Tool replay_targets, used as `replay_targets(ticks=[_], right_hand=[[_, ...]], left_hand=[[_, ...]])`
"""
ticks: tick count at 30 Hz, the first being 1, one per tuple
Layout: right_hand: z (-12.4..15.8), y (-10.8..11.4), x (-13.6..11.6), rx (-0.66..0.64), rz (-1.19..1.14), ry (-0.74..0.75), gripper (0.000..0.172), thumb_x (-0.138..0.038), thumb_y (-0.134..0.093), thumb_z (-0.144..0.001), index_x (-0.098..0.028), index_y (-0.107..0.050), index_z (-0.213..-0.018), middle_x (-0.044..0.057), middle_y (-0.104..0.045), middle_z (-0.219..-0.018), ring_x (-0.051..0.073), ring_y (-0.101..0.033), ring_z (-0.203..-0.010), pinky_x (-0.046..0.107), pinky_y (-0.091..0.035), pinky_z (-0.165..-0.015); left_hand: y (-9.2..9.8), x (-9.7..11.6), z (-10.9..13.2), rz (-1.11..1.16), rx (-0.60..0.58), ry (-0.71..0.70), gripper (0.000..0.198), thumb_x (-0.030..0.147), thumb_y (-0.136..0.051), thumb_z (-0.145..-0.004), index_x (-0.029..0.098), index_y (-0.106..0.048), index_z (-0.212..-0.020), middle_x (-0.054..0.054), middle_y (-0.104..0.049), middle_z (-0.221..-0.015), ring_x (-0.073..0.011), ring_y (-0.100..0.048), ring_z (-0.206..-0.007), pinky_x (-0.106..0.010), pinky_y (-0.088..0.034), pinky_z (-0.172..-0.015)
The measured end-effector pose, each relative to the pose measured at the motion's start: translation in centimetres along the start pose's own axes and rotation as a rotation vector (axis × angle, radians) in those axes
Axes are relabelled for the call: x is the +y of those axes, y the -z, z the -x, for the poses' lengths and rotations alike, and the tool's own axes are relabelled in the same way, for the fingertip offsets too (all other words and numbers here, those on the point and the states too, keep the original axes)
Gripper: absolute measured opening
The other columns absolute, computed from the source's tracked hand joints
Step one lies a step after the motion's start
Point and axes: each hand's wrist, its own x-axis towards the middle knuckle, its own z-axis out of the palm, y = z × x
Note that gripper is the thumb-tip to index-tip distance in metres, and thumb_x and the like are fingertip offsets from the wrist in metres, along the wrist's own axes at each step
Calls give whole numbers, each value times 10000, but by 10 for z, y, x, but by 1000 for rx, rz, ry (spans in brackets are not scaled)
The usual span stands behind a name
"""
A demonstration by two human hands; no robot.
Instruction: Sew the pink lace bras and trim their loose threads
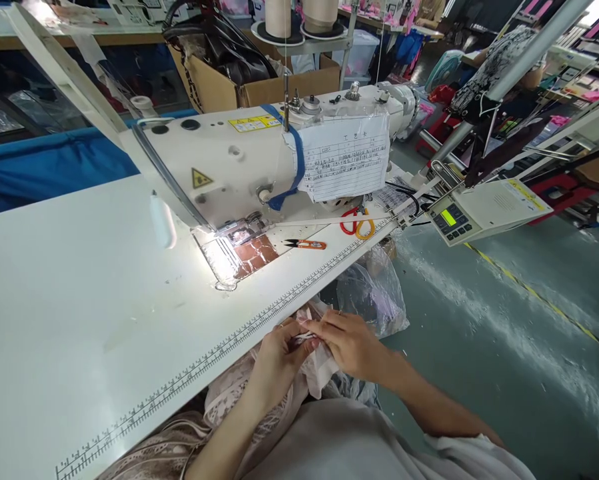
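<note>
Pale pink lace fabric (320,370) hangs over my lap, just off the table's front edge. My left hand (282,357) pinches its gathered upper edge, thumb and fingers closed. Close against it, my right hand (352,343) grips the same fabric, fingertips meeting those of the left. A narrow white strip shows between the fingertips. Beyond the hands stands a white sewing machine (219,160), its lamp shining on the needle area. Orange thread snips (306,245) lie on the table by the machine, and scissors with red and yellow handles (364,227) rest farther right.
A ruler tape (199,363) runs along the white table's (79,320) front edge. The control box (489,207) juts out at right. A plastic bag (374,293) hangs below the edge. Behind the machine are a cardboard box (279,90) and thread cones (320,15). A person (499,67) sits at far right.
</note>
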Motion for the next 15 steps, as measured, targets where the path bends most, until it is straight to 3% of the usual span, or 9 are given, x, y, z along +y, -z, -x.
replay_targets(ticks=[3, 6, 8, 11, 13, 15], right_hand=[[-3, -4, -3, 5, -561, -247, 320, -358, -459, -1015, -188, -643, -1215, 17, -645, -788, 117, -567, -634, 246, -451, -596], [-7, -11, -4, 49, -1148, -468, 458, -631, -668, -810, -197, -706, -949, -6, -609, -698, 127, -557, -597, 236, -429, -519], [-9, -19, -6, 121, -1397, -573, 518, -703, -735, -679, -194, -647, -722, -29, -540, -594, 112, -500, -511, 228, -382, -457], [-10, -29, -6, 189, -1532, -627, 698, -784, -698, -632, -199, -359, -457, -73, -299, -426, 69, -264, -384, 228, -258, -386], [-11, -27, 0, 205, -1530, -625, 777, -822, -604, -689, -207, -197, -445, -84, -162, -414, 65, -141, -381, 232, -187, -361], [-12, -17, 12, 266, -1448, -613, 744, -803, -471, -808, -217, -141, -490, -88, -86, -436, 79, -81, -382, 235, -143, -342]], left_hand=[[-2, 2, 1, -57, -48, -82, 225, 315, -590, -897, 177, -765, -922, -82, -715, -858, -249, -630, -869, -321, -493, -764], [-3, 8, 3, -118, -78, -156, 220, 313, -581, -911, 202, -759, -846, -68, -704, -830, -246, -598, -875, -320, -462, -775], [-3, 13, 2, -141, -84, -180, 226, 314, -578, -916, 201, -745, -814, -55, -678, -766, -228, -565, -808, -310, -443, -739], [-1, 18, 0, -118, -104, -181, 208, 299, -575, -921, 204, -748, -856, -54, -677, -793, -217, -552, -798, -308, -434, -744], [1, 18, 0, -93, -118, -168, 195, 292, -576, -918, 203, -745, -875, -57, -677, -825, -219, -562, -829, -307, -431, -764], [5, 15, 1, -74, -124, -144, 207, 300, -572, -914, 191, -721, -822, -51, -649, -792, -208, -553, -800, -295, -422, -732]])
